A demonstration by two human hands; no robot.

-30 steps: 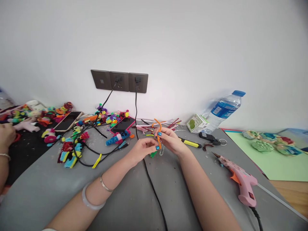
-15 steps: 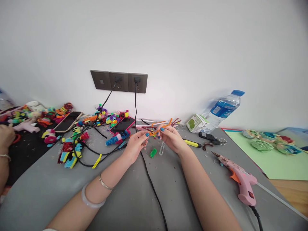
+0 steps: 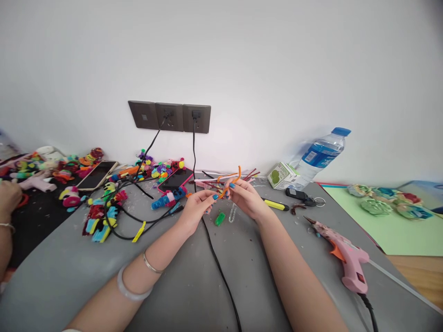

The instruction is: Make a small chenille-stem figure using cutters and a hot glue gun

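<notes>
Orange pipe cleaner (image 3: 225, 190) is what I've got on the head cam, pinched by both bare hands around the middle of my feed. Left hand (image 3: 196, 208) sits at its 8 o'clock, thumb and fingers closed on the low end; right hand (image 3: 248, 199) is at 4 o'clock, nipping it further up, so a bent free tip pokes toward 12. Pose-wise, I see the left forearm (image 3: 169, 246) reaching in from 8 with a silver bangle (image 3: 150, 263) and a pale bangle (image 3: 125, 290) on it, and the right forearm (image 3: 292, 269) from between 4 and 5. A green lump (image 3: 219, 218) lies on the grey table (image 3: 183, 286) at 6, pink glue gun (image 3: 349, 260) near 4, bottle (image 3: 321, 154) between 2 and 3. Someone else's hand (image 3: 8, 198) shows at 9; can't tell whether it's gripping anything.
</notes>
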